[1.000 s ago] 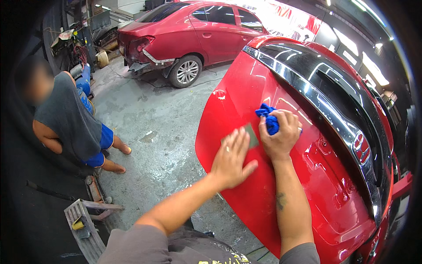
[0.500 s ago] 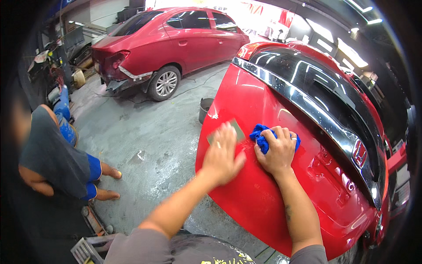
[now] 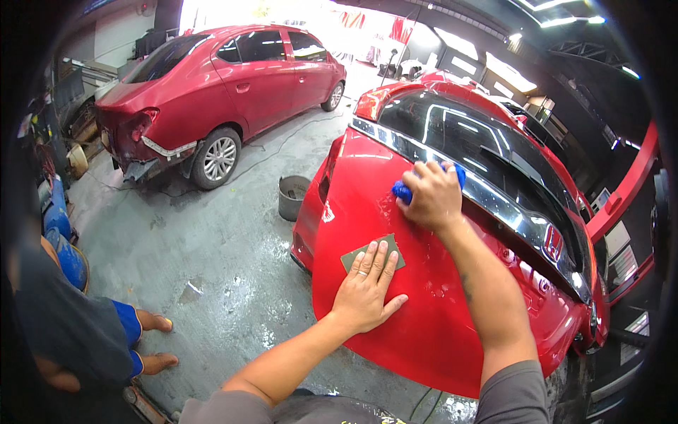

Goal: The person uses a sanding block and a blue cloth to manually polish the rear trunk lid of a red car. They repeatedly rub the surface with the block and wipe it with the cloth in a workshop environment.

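Note:
My left hand (image 3: 366,295) lies flat with fingers stretched over a grey-green sheet of sandpaper (image 3: 394,260), which rests on the wet red trunk lid (image 3: 417,325) of a car. A ring shows on one of its fingers. Farther up and to the right, my right hand (image 3: 433,198) is wrapped round a bunched blue cloth (image 3: 402,192) beside the chrome trim (image 3: 494,206) under the dark rear window. The palm hides part of the cloth. Wet streaks and drops show on the paint around both hands.
Another red car (image 3: 265,88), its rear bumper area stripped, stands at the far left. A grey bucket (image 3: 291,206) is on the wet floor beside the lid. At the left edge stands a person (image 3: 78,318) in a dark shirt and blue shorts. A cable (image 3: 258,161) crosses the floor.
My left hand and the sandpaper have slid nearer to me on the lid. The right hand has moved up with the blue cloth toward the chrome trim. The whole view has shifted.

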`<state>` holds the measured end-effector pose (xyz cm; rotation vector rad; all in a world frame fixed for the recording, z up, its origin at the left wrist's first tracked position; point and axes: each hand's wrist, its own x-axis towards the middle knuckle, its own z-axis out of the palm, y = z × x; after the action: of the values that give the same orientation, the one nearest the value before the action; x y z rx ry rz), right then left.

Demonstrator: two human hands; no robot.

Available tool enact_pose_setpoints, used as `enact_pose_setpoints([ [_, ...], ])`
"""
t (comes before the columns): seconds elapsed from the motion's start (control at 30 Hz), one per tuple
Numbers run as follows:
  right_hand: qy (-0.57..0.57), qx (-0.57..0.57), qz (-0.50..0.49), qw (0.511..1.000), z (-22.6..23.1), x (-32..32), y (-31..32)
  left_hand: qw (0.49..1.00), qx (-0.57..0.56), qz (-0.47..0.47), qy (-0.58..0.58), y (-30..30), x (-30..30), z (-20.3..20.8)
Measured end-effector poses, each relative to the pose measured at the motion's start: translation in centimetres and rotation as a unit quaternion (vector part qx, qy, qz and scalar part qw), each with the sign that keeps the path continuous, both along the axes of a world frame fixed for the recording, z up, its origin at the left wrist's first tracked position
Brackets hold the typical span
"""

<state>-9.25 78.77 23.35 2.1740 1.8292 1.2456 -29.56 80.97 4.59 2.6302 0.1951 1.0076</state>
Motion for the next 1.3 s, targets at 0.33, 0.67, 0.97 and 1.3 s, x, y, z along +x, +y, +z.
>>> enact_pose_setpoints([
  [0.33,0.074,0.084,0.017,0.994,5.3,6.6,-2.3,0.998,0.0,0.033,-0.05,9.0,8.0,6.1],
  [0.67,0.085,0.125,0.008,0.989,3.9,7.2,-3.4,1.0,0.021,0.005,-0.02,-0.2,5.6,2.8],
  [0.97,0.092,0.126,0.017,0.988,4.2,6.8,-2.7,0.995,-0.003,0.079,-0.056,4.9,10.1,7.1],
  [1.3,0.081,0.129,0.007,0.988,4.4,5.7,-2.0,0.966,-0.14,0.218,-0.018,14.0,13.4,10.6],
])
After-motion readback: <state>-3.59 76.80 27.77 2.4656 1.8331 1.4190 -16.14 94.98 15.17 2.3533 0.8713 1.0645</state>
